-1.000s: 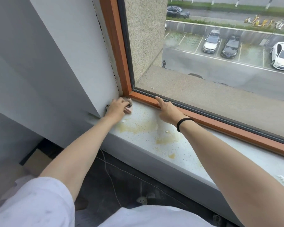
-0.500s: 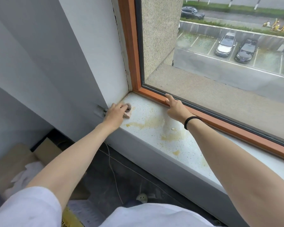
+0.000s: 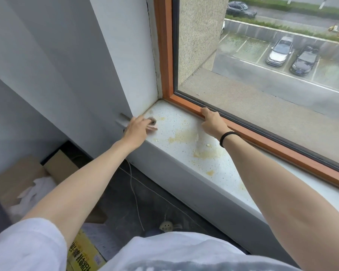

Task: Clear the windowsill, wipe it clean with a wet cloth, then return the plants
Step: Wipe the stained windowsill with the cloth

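Left hand holds cloth on stained windowsill.

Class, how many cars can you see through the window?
3: a dark car at the top; a silver car and a black car parked side by side below. A fourth may be hidden behind the rough outside wall.

Black lettering on yellow box, illegible
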Motion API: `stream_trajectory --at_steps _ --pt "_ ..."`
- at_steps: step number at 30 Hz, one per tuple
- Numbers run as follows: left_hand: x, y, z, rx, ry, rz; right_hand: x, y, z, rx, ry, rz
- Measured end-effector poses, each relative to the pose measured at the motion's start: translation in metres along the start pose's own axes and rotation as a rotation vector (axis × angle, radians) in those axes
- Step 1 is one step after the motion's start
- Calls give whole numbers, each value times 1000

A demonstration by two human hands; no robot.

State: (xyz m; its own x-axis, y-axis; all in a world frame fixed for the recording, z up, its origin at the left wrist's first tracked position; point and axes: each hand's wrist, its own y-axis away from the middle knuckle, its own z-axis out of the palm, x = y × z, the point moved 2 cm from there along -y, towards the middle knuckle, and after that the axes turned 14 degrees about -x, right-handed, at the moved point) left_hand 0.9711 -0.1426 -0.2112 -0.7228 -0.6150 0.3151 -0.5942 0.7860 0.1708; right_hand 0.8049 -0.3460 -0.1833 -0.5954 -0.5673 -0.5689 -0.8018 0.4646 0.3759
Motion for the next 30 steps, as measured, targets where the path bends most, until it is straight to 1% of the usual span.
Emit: stream_trajectory --at_steps 2,5,6,7,8,10,12,14,15,16,19,20,21,22,24,25,26,27,28,30 --pt "23 17 14 -43 -28 108 -1 0 2 10 27 0" --pt "50 39 27 -182 -29 403 -2 1 2 19 59 -13" --pt "50 39 26 -215 -23 474 -2 1 3 21 68 -21" --pt "46 33 21 -217 -19 498 -1 1 3 26 79 -25" --pt "40 23 14 -186 -13 469 -1 0 2 29 91 -30" --pt "25 -1 -2 -104 28 299 0 0 2 32 92 -35" --pt "11 -18 -9 -99 38 112 -1 1 2 29 81 -36" --pt "13 -18 -3 -106 12 43 -2 3 1 20 63 -36" --pt "19 -13 3 -106 -10 62 -3 4 -1 16 50 -37" --pt "29 -5 10 -128 -15 116 -4 6 -2 11 38 -38" --pt "53 16 20 -331 98 374 -5 9 -6 -4 38 -28" --pt "55 17 18 -363 137 423 -6 8 -7 -6 41 -24" --pt "55 11 13 -337 152 428 -6 8 -7 -5 44 -22" --pt "51 2 8 -273 153 389 -6 8 -7 -3 47 -22" --pt "36 -25 -3 -125 165 166 -6 8 -6 6 43 -23" --pt "29 -35 -6 -72 162 51 -6 9 -6 8 40 -20" --pt "26 -40 -5 -53 140 -25 -7 9 -5 4 41 -18" --pt "27 -41 -2 -58 107 -41 -8 10 -6 -3 44 -15" --pt "33 -38 3 -84 68 12 -8 10 -7 -14 45 -14" --pt "52 -20 15 -198 29 262 -9 10 -9 -37 30 -19"
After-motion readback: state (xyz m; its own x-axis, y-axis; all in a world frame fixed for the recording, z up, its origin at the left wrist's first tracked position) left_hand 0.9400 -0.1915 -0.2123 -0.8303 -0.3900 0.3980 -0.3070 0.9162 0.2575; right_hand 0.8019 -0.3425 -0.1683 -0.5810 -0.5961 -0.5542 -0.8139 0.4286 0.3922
